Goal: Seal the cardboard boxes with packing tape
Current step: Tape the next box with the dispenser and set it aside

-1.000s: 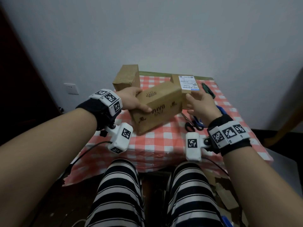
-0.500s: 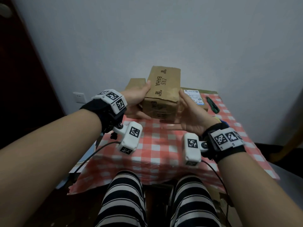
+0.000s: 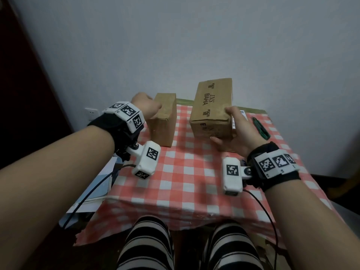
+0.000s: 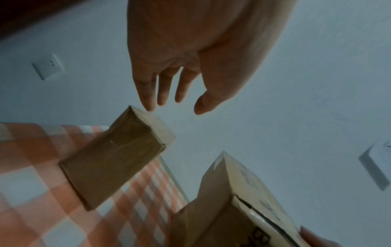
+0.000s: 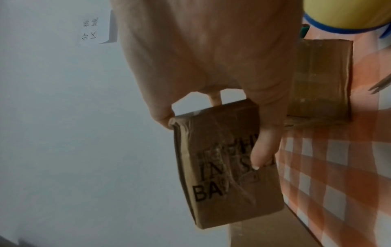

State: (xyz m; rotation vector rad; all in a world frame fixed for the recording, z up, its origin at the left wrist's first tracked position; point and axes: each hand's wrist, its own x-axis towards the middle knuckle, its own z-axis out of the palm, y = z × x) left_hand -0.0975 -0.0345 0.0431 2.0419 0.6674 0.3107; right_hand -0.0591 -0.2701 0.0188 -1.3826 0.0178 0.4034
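A brown cardboard box printed "INS BAHA" (image 3: 211, 106) stands upright in my right hand (image 3: 233, 129) over the far right of the table. In the right wrist view my thumb (image 5: 262, 150) presses the printed box (image 5: 222, 175) on its lettered, taped face while the fingers clamp the opposite side. A smaller plain box (image 3: 163, 119) stands upright at the far left. My left hand (image 3: 149, 106) is at its top left edge, fingers (image 4: 151, 103) straight and spread just above the small box (image 4: 112, 155), holding nothing.
The table wears a red and white check cloth (image 3: 175, 172). A third taped box (image 5: 319, 80) stands behind the printed one. A yellow tape roll (image 5: 347, 13) lies to the right of it. A green cutter (image 3: 261, 127) lies at the far right. The wall is close behind.
My left hand has let go of the printed box and moved left to the small box. My right hand alone has carried the printed box to the right.
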